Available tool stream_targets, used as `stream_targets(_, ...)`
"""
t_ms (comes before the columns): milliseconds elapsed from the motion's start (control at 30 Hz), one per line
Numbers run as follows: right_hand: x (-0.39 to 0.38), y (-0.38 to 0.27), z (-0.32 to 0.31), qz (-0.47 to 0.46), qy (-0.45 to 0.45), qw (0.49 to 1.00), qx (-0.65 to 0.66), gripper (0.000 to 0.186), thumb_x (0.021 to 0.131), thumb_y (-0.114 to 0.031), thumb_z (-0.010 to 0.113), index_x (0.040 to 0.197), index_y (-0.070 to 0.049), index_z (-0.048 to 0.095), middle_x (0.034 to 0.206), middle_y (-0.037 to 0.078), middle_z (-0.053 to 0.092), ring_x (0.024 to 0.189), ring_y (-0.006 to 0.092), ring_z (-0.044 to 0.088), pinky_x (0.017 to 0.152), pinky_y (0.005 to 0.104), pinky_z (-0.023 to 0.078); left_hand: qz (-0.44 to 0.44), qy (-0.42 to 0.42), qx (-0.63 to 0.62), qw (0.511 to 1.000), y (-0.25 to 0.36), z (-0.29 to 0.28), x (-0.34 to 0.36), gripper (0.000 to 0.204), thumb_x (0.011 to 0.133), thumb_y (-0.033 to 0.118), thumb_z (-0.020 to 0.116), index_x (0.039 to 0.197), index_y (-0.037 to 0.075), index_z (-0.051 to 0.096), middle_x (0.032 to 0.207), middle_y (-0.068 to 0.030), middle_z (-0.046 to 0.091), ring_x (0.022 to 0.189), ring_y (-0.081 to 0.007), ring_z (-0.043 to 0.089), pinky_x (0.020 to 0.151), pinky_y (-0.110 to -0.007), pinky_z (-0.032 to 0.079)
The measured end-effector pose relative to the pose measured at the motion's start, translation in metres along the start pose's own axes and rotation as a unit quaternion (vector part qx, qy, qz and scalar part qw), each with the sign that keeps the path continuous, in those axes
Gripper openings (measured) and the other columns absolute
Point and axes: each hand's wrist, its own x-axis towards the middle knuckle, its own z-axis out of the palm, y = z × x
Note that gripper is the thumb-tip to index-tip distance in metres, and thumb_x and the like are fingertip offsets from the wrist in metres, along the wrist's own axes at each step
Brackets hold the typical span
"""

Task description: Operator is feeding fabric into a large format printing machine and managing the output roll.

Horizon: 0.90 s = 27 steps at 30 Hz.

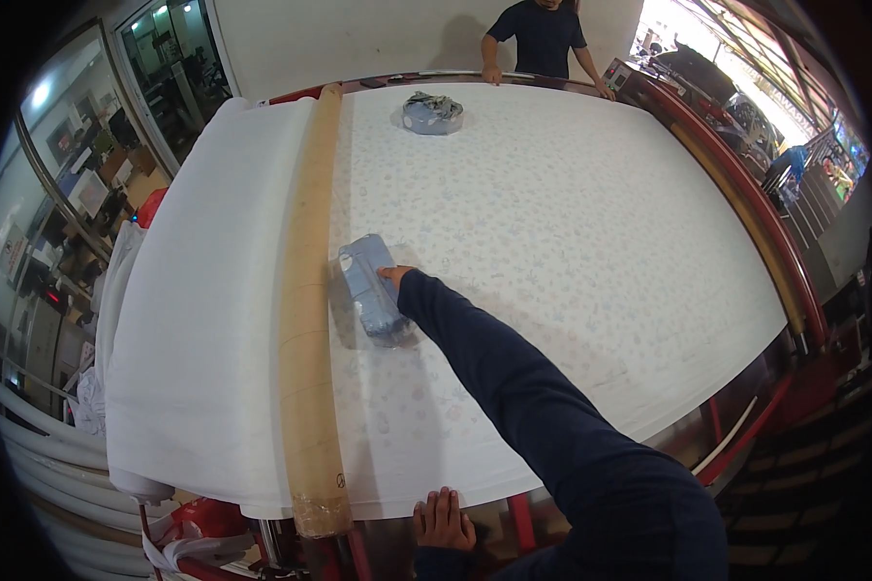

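My right hand (393,278) reaches far out over a wide table covered in white fabric with a faint print (552,223). Its fingers rest on a bluish block wrapped in clear plastic (368,289), which lies on the fabric next to a long brown cardboard tube (310,310). Most of the hand is hidden behind my dark sleeve, so its grip is unclear. My left hand (443,520) lies flat on the near edge of the fabric, fingers apart, holding nothing.
A thick white fabric roll (203,310) lies left of the tube. A second wrapped bluish weight (433,114) sits near the far edge. A person in a dark shirt (541,39) stands at the far end, hands on the table's red rim (746,194).
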Motion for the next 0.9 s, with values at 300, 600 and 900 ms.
stream_targets(300, -0.053, 0.055, -0.03, -0.187, 0.133, 0.973, 0.015, 0.07, 0.088, -0.048, 0.064, 0.139, -0.003, 0.049, 0.127, 0.024, 0.06, 0.116, 0.0321, 0.059, 0.099, 0.0356, 0.045, 0.038, -0.009, -0.025, 0.999, 0.007, -0.004, 0.005, 0.052, 0.08, 0.025, 0.057, 0.128, 0.004, 0.057, 0.135, -0.0122, 0.054, 0.127, -0.032, 0.047, 0.11, -0.053, 0.03)
stream_targets(600, -0.39, 0.279, -0.148, -0.135, 0.421, 0.8, -0.406, 0.059, 0.085, -0.039, 0.062, 0.137, -0.013, 0.051, 0.133, 0.024, 0.051, 0.124, 0.0393, 0.046, 0.105, 0.055, 0.032, 0.037, 0.024, -0.006, 0.999, 0.003, 0.016, 0.001, 0.053, 0.083, 0.026, 0.056, 0.13, 0.001, 0.055, 0.136, -0.0184, 0.051, 0.132, -0.0383, 0.041, 0.112, -0.055, 0.026)
stream_targets(900, -0.518, 0.338, -0.149, -0.064, 0.301, 0.797, -0.52, 0.065, 0.095, -0.052, 0.043, 0.15, -0.019, 0.032, 0.157, 0.017, 0.023, 0.146, 0.0352, 0.019, 0.118, 0.0534, 0.012, 0.018, 0.067, 0.074, 0.995, 0.017, 0.017, -0.003, 0.059, 0.083, 0.03, 0.06, 0.135, 0.005, 0.05, 0.139, -0.0158, 0.047, 0.133, -0.0343, 0.04, 0.113, -0.052, 0.027)
